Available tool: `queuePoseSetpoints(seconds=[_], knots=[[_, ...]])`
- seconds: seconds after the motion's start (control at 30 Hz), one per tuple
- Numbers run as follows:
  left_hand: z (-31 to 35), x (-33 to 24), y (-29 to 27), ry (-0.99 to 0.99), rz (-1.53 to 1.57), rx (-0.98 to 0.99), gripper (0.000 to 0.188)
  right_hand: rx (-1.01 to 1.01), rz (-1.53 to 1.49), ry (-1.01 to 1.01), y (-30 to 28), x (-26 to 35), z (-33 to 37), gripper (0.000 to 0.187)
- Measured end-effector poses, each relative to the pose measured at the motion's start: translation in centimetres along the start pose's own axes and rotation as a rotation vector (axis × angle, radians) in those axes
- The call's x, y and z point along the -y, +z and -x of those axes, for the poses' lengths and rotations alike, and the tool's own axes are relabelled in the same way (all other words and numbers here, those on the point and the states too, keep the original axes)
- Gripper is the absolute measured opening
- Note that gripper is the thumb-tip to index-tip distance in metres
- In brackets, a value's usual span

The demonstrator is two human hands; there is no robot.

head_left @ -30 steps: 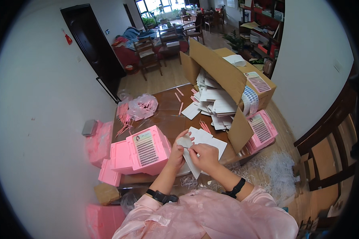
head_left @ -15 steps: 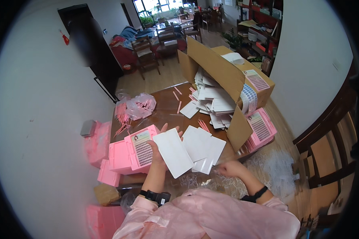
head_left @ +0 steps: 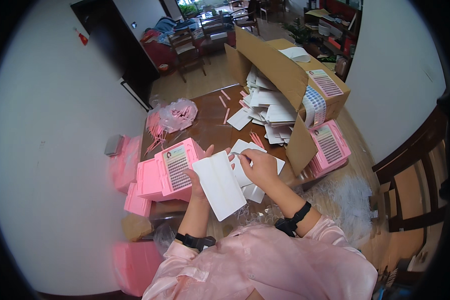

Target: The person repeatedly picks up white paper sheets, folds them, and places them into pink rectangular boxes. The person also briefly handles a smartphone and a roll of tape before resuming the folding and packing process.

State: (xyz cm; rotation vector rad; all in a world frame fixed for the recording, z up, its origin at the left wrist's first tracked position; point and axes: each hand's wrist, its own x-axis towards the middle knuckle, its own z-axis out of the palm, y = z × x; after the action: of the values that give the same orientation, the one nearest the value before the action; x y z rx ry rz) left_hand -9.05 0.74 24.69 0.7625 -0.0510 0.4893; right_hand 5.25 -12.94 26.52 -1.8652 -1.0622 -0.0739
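Observation:
A flat white rectangular panel (head_left: 219, 187) rests tilted in my left hand (head_left: 198, 182), with the thumb over its left edge and fingers behind it. At its upper right edge is my right hand (head_left: 259, 169), its fingertips pinched together. Whatever they hold, if anything, is too small to make out. More white panels (head_left: 254, 194) lie fanned on the table under my right hand, partly hidden by it. Just left of my left hand stand pink plastic boxes (head_left: 150, 177), one bearing a printed label sheet (head_left: 177, 167). Thin pink sticks (head_left: 257, 139) lie beyond the panels.
An open cardboard box (head_left: 270, 62) lies on its side at the right, white panels (head_left: 272, 107) spilling out. A plastic bag of pink sticks (head_left: 177, 115) sits far left on the brown table (head_left: 210, 112). More pink boxes (head_left: 330, 147) stand right; clear plastic (head_left: 352, 202) lies beyond.
My right hand has moved up and left from the table's near edge to the panel's upper right edge. My left hand still holds the panel. The view has shifted slightly.

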Motion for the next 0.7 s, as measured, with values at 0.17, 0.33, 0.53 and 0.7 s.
queuePoseSetpoints(seconds=[0.17, 0.33, 0.53, 0.7], knots=[[1.2, 0.1, 0.9, 0.053, -0.003, -0.056, 0.118, 0.041, 0.003, -0.117, 0.2, 0.5, -0.3, 0.018], [2.7, 0.4, 1.3, 0.150, -0.065, -0.037, 0.118, 0.149, -0.012, -0.135, 0.6, 0.9, -0.3, 0.018], [5.9, 0.7, 2.5, 0.201, -0.100, -0.241, 0.128, 0.194, -0.071, -0.289, 1.4, 1.7, 0.6, 0.015], [8.5, 0.3, 2.7, 0.272, -0.206, -0.323, 0.130, 0.304, -0.072, -0.393, 1.9, 2.9, 2.9, 0.015]])
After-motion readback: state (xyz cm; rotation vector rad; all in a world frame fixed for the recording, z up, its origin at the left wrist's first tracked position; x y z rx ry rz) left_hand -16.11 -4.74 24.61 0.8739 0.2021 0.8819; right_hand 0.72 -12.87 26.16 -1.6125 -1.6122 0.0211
